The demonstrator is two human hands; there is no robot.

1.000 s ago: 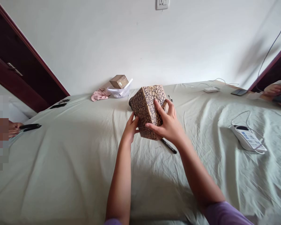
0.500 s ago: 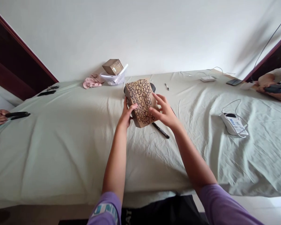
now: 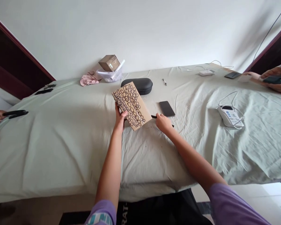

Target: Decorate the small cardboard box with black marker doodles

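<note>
Box [image 3: 130,105] now tilted, long axis up-left

Soft daylight, sharp, wide-angle edge warping

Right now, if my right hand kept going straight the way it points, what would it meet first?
Your right hand rests on the black pen and points up the bed; the dark phone lies just ahead, so it would likely come first, though depth is hard to judge.

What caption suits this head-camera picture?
Left hand holds a doodle-covered cardboard box while right hand closes on a black marker on the sheet-covered table.
</note>
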